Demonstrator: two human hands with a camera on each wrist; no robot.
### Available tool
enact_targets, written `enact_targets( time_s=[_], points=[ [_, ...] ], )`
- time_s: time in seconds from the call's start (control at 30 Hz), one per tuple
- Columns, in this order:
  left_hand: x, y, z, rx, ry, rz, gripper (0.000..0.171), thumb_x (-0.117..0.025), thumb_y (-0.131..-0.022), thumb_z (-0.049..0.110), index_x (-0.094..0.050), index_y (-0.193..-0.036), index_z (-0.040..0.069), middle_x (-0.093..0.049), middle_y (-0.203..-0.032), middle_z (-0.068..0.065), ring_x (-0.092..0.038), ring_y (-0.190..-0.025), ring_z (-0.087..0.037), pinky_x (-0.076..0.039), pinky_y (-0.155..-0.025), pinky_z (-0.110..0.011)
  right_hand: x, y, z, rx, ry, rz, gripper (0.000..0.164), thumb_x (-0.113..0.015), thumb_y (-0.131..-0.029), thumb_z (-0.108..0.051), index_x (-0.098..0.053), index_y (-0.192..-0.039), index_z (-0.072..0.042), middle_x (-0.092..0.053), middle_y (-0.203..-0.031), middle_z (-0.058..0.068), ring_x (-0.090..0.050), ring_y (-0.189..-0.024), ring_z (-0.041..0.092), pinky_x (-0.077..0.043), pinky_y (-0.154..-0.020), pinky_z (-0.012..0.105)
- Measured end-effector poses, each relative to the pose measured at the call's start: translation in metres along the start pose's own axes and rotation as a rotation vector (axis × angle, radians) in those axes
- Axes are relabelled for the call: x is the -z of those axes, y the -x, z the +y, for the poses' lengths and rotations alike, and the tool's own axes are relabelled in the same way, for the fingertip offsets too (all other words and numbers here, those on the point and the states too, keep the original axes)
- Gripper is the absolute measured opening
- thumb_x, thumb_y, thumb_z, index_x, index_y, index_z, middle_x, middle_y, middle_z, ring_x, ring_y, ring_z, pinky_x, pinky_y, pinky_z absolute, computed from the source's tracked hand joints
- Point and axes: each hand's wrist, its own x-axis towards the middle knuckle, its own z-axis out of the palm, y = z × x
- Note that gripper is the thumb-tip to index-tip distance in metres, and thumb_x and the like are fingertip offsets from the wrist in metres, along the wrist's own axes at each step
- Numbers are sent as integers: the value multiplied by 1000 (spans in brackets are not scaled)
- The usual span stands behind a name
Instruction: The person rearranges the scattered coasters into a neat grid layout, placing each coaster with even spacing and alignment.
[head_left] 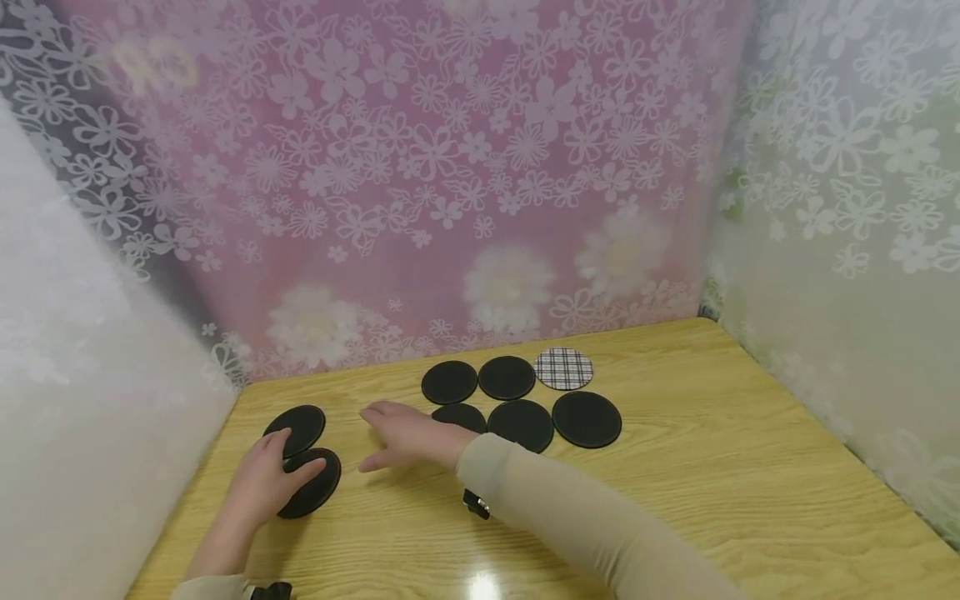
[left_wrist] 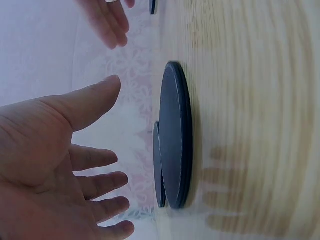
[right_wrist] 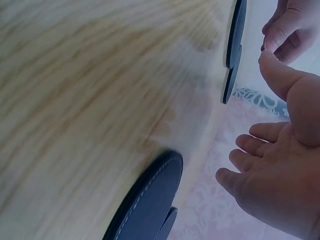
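Note:
My left hand [head_left: 262, 482] hovers over two round black coasters at the left of the table, a far one [head_left: 306, 423] and a near one [head_left: 321, 490]. The left wrist view shows its thumb and fingers spread, with a gap between them and the near coaster [left_wrist: 174, 140], whose edge looks layered. To the right of that pair, my right hand [head_left: 408, 435] is held above bare wood, fingers extended and holding nothing. Its forearm partly covers two black coasters of a second group, including a front-row one [head_left: 521, 423].
The second group stands in two rows: several black coasters [head_left: 587, 419] and one plaid disc [head_left: 564, 368] at the back right. Flower-patterned sheets [head_left: 450, 167] enclose the wooden table [head_left: 735, 467] at the back and sides.

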Motion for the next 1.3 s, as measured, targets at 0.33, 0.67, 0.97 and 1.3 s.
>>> enact_targets(
  time_s=[0.33,0.67,0.97,1.3],
  points=[
    [3,10,-19,27,-21,-51,104,-77,-103,54,-34,-157,-24,-36,-155,-53,-37,-142,-72,-40,-110,-79,-11,-9,-16,15,-6,-24,91,-72,-104,-59,-35,-174,-15,-32,-179,2,-29,-164,14,-34,-127,30],
    [2,15,-35,44,-34,-84,109,-81,-99,55,-35,-156,-25,-40,-150,-54,-41,-137,-74,-43,-106,-80,-17,-23,-27,15,26,-39,91,-71,-104,-63,-35,-174,-18,-32,-178,-2,-32,-162,11,-36,-125,27],
    [1,19,-42,34,-63,-89,102,-83,-96,56,-49,-146,-26,-49,-142,-52,-43,-132,-75,-40,-105,-81,-29,-27,-33,-22,54,-56,91,-74,-101,-64,-41,-172,-18,-39,-174,-3,-37,-160,14,-38,-123,27],
    [1,23,-42,36,-67,-79,99,-87,-91,57,-56,-142,-22,-51,-141,-50,-44,-132,-73,-38,-107,-80,-29,-24,-37,11,84,-38,93,-83,-95,-61,-48,-167,-14,-46,-168,-1,-42,-155,16,-36,-122,24]
  ],
)
